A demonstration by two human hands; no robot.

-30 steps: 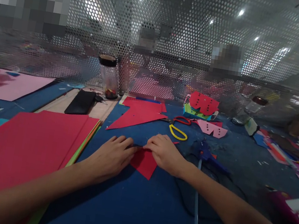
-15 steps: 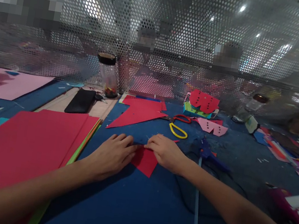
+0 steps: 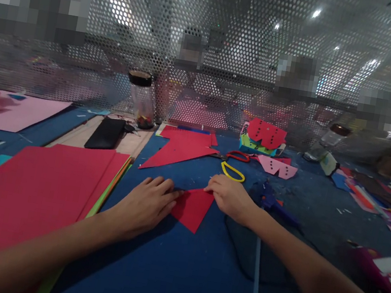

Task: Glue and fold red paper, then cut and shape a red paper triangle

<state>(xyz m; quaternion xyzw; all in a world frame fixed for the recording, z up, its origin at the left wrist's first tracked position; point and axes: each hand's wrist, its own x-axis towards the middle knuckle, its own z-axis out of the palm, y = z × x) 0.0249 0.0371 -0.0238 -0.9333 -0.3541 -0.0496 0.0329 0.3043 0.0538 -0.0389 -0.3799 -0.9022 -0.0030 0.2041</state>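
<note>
A small folded piece of red paper point(image 3: 193, 208) lies on the blue table cover point(image 3: 174, 273) in front of me. My left hand point(image 3: 146, 204) lies flat on the paper's left corner, fingers stretched out. My right hand point(image 3: 230, 197) presses with curled fingertips on the paper's upper right corner. Just beyond my right hand lie scissors with a yellow and a red handle point(image 3: 232, 167) and a blue glue gun point(image 3: 270, 201).
A stack of red sheets point(image 3: 26, 193) lies at left, pink paper point(image 3: 17, 111) behind it. Farther back are a black case point(image 3: 106, 133), a jar point(image 3: 142, 100), red offcuts point(image 3: 180, 148), finished paper pieces point(image 3: 266, 137) and scraps at right point(image 3: 389, 196). A perforated metal screen point(image 3: 232, 62) closes the back.
My right hand has slid to the right along the paper's top edge, from beside my left fingertips to the right corner, uncovering the red piece. My left hand has stayed put.
</note>
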